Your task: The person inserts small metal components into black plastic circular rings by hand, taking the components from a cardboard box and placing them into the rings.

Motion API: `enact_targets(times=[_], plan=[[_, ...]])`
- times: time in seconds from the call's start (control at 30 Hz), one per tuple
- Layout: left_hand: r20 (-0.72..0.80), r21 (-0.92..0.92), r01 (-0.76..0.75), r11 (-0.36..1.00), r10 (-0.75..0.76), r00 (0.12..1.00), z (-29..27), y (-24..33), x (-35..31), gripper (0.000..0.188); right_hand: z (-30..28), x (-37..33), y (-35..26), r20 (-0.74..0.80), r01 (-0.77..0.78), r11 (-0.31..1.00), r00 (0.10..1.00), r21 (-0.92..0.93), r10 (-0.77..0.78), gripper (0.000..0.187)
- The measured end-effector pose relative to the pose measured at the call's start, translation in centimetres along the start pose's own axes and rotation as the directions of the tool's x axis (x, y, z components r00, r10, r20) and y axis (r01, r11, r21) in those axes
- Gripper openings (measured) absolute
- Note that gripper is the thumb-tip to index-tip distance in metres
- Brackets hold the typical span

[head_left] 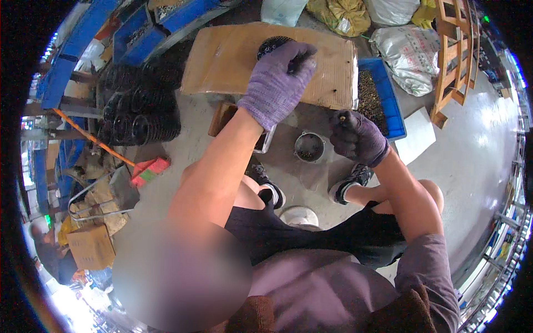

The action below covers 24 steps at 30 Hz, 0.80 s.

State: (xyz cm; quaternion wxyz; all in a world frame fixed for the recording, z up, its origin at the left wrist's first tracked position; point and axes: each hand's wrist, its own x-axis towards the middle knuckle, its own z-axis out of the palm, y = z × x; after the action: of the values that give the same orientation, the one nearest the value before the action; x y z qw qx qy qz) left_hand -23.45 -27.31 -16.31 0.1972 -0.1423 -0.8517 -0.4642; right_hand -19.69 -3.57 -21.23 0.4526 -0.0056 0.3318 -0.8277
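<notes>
My left hand (282, 80), in a purple knit glove, is closed over the flattened cardboard (222, 64). A black round mesh-like piece (272, 45) shows just past its knuckles, partly covered by the glove. Whether the fingers grip it is hidden. My right hand (358, 139), in a darker-looking purple glove, is closed at the cardboard's near right corner. A tiny brass-coloured piece (342, 117) peeks out between its thumb and fingers. On the floor between the hands sits a round metal dish (309, 147) with dark bits inside.
A blue bin (397, 114) of small metal parts stands right of the cardboard. Black ringed pieces (139, 105) are stacked at left, near an orange-handled tool with a red head (150, 171). Sacks (408, 58) and a wooden pallet (452, 61) stand at far right.
</notes>
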Motion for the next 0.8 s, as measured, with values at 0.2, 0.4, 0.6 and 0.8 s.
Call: enact_targets(times=[0.2, 0.4, 0.6, 0.8], plan=[[0.083, -0.183, 0.187, 0.965, -0.175, 0.981, -0.1, 0.5, -0.8, 0.019, -0.6, -0.7, 0.5, 0.066, -0.027, 0.997, 0.998, 0.066, 0.023, 0.036], [0.046, 0.025, 0.123, 0.992, -0.124, 0.991, -1.3, 0.7, -1.0, 0.021, -1.9, 1.5, 2.5, -0.305, -0.165, 0.973, 0.946, -0.164, 0.109, 0.028], [0.041, -0.05, 0.136, 0.99, -0.134, 0.99, -0.5, -0.5, 0.0, 0.024, -12.1, 3.4, 7.6, -0.632, -0.657, 0.427, 0.742, -0.621, 0.223, 0.015], [-0.053, 0.035, 0.174, 0.984, -0.172, 0.984, -1.8, -1.7, 1.0, 0.023, -10.2, 3.6, 3.3, -0.648, -0.515, 0.732, 0.75, -0.446, 0.133, 0.018]])
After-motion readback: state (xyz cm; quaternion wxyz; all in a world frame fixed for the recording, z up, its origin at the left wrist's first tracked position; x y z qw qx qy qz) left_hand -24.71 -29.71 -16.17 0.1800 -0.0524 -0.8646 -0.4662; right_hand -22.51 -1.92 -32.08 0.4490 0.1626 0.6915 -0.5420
